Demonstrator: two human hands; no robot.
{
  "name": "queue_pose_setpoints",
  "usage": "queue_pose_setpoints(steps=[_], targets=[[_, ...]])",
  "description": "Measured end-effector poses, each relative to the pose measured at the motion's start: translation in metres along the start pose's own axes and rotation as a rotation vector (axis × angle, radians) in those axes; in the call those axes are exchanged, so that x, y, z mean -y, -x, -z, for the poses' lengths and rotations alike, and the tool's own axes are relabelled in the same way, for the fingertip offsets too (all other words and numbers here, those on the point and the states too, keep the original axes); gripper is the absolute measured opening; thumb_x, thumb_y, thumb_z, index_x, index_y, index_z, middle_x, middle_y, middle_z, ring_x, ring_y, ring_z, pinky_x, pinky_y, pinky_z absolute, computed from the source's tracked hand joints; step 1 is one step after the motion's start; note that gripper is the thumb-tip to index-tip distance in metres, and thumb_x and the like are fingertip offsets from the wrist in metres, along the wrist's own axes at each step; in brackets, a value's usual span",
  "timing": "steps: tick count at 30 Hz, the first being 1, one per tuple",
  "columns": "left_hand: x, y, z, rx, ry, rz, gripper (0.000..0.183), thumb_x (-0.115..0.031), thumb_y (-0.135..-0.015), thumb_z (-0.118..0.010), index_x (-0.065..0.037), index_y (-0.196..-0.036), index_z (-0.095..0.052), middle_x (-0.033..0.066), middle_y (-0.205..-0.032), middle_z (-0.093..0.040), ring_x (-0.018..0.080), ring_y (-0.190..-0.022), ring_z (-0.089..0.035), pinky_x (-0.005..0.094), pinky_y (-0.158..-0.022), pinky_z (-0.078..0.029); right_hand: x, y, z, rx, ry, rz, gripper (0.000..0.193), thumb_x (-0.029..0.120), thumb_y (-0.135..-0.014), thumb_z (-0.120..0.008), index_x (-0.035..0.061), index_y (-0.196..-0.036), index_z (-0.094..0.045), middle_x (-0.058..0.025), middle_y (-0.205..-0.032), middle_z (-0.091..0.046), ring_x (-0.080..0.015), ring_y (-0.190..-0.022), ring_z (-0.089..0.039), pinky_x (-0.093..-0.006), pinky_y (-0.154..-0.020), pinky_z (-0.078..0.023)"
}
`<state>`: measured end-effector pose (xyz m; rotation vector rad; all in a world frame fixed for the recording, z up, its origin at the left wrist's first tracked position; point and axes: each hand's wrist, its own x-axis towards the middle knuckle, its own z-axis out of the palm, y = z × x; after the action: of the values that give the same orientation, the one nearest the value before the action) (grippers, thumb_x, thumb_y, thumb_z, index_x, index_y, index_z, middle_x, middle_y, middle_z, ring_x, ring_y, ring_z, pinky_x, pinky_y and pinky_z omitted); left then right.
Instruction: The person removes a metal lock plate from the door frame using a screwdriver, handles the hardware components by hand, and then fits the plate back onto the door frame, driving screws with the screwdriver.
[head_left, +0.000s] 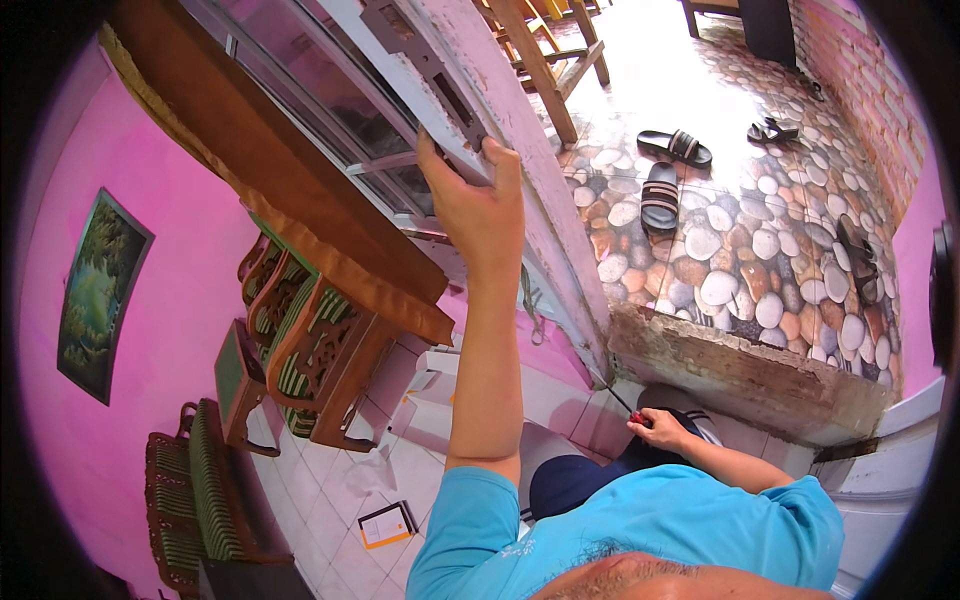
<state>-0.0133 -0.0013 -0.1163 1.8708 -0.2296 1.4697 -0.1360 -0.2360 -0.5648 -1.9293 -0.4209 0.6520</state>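
My left hand (480, 215) is raised, its thumb and fingers gripping the worn white edge of a door frame (560, 235). Just above those fingers, a slotted metal plate (425, 65) is set into the frame. Low down, my right hand (662, 430) is closed round the red handle of a screwdriver (622, 400). Its long thin shaft points up and left, toward the foot of the frame; whether the tip touches anything cannot be made out.
A worn raised step (740, 375) crosses the doorway. Beyond it, sandals (660, 197) lie on pebble-patterned tiles near a wooden chair (545, 75). At left hang a brown curtain (300, 150) and a window (345, 100); carved seats (325, 370) and a small boxed item (386, 525) stand below.
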Motion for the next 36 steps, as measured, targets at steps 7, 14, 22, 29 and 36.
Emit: queue_pose_setpoints(steps=[7, 14, 22, 29, 36], targets=[[-0.017, 0.000, -0.014, -0.082, 0.059, 0.085, 0.057, -0.013, -0.094, -0.059, 0.009, -0.141, -0.034, 0.0267, -0.119, -0.057, 0.0342, -0.105, -0.061, 0.0434, -0.095, -0.048, -0.002, 0.001, 0.000, -0.039, -0.003, 0.048, 0.037, 0.039, -0.095, -0.071, 0.0033, -0.094, -0.064, -0.0069, -0.074, -0.066, -0.0150, -0.067, -0.065, -0.0347, -0.062, -0.051], [-0.004, 0.001, -0.022, -0.140, -0.056, 0.004, 0.057, -0.010, -0.094, -0.057, 0.009, -0.142, -0.033, 0.0257, -0.120, -0.056, 0.0319, -0.105, -0.059, 0.0411, -0.096, -0.048, 0.016, 0.005, 0.009, 0.021, -0.086, -0.027, 0.045, 0.044, -0.092, -0.071, 0.0006, -0.106, -0.068, -0.0150, -0.088, -0.069, -0.0247, -0.081, -0.065, -0.0382, -0.075, -0.051], [-0.005, 0.006, -0.027, -0.166, -0.076, 0.000, 0.053, -0.019, -0.098, -0.056, 0.011, -0.139, -0.038, 0.0233, -0.127, -0.052, 0.0271, -0.113, -0.055, 0.0376, -0.101, -0.045, 0.005, 0.000, 0.006, -0.034, -0.079, -0.012, 0.042, 0.040, -0.090, -0.071, -0.0011, -0.092, -0.065, -0.0228, -0.083, -0.066, -0.0365, -0.077, -0.065, -0.0435, -0.071, -0.050], [0.000, 0.005, -0.030, -0.197, -0.154, -0.011, 0.050, -0.022, -0.100, -0.054, 0.010, -0.136, -0.043, 0.0220, -0.129, -0.053, 0.0255, -0.116, -0.054, 0.0363, -0.103, -0.044, 0.008, -0.001, 0.006, -0.066, -0.055, 0.052, 0.041, 0.038, -0.089, -0.072, -0.0008, -0.084, -0.061, -0.0223, -0.078, -0.063, -0.0368, -0.072, -0.063, -0.0447, -0.067, -0.047], [0.003, 0.005, -0.027, -0.217, -0.168, -0.004, 0.056, -0.022, -0.098, -0.057, 0.011, -0.139, -0.037, 0.0195, -0.122, -0.054, 0.0208, -0.105, -0.055, 0.0329, -0.095, -0.047, 0.014, 0.001, 0.010, -0.046, -0.141, 0.024, 0.041, 0.035, -0.089, -0.074, -0.0023, -0.083, -0.058, -0.0196, -0.072, -0.058, -0.0299, -0.064, -0.056, -0.0416, -0.062, -0.045]])
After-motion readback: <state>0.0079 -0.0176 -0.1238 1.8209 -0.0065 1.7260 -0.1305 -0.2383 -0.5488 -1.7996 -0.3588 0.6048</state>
